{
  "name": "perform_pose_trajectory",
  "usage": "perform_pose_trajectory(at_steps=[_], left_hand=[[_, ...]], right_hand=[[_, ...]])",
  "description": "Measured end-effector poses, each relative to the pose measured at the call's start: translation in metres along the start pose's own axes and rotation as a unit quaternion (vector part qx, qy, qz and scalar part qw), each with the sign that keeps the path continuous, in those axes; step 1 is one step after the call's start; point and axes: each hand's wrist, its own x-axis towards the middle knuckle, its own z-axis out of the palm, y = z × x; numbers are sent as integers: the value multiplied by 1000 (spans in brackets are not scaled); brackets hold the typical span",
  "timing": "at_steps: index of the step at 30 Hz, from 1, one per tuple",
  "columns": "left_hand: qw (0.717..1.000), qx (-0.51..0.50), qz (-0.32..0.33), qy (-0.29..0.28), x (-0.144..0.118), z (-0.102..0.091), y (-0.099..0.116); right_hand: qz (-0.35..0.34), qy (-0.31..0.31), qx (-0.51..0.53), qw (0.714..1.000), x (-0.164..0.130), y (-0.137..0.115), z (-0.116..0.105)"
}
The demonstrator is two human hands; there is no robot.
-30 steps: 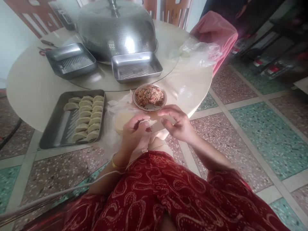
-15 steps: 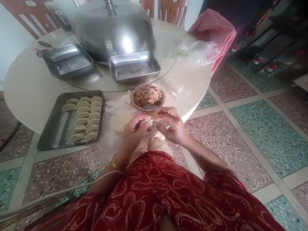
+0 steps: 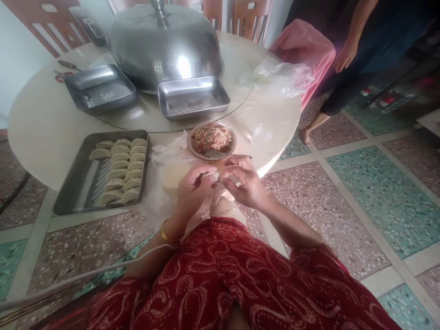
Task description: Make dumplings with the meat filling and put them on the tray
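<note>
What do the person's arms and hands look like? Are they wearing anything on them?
Both arms are bare, with no sleeves showing. The left hand has a thin yellow bangle around its wrist. The right hand wears nothing that can be seen, no ring or band. Below the arms is a dark red garment with pale swirly line patterns.

Soft daylight, glare on steel cover (image 3: 165, 46), warped, blurred edges

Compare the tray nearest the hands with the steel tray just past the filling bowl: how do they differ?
The near tray holds rows of folded dumplings; the far tray shows only its bare ribbed floor. The near tray lies at the table edge, the far tray against the domed cover. Both are rectangular metal.
</note>
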Motion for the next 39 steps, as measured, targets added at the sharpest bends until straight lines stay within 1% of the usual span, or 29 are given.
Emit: perform_pose_trajectory(at_steps=[6, 13, 16, 19, 23, 26, 30, 35, 39], left_hand=[[1000, 1, -3, 2, 1, 3, 4], [1000, -3, 15, 4, 0, 5, 5], [1000, 5, 17, 1, 0, 4, 6], [1000, 18, 18, -1, 0, 4, 6], [1000, 16, 10, 7, 0, 4, 7], [1000, 16, 6, 9, 0, 3, 6], [1000, 14, 7, 1, 1, 3, 3], [1000, 18, 21, -4, 1, 2, 3], [999, 32, 36, 1, 1, 1, 5]], right_hand=[[-39, 10, 12, 999, -6, 5, -1], [3, 24, -2, 1000, -4, 2, 0], [6, 27, 7, 1000, -2, 0, 1], [14, 19, 27, 999, -2, -1, 1], [47, 17, 31, 998, -3, -1, 1], [50, 29, 34, 998, -3, -1, 2], [56, 17, 21, 998, -2, -3, 2], [29, 30, 22, 999, -4, -2, 5], [53, 15, 20, 998, -6, -2, 7]])
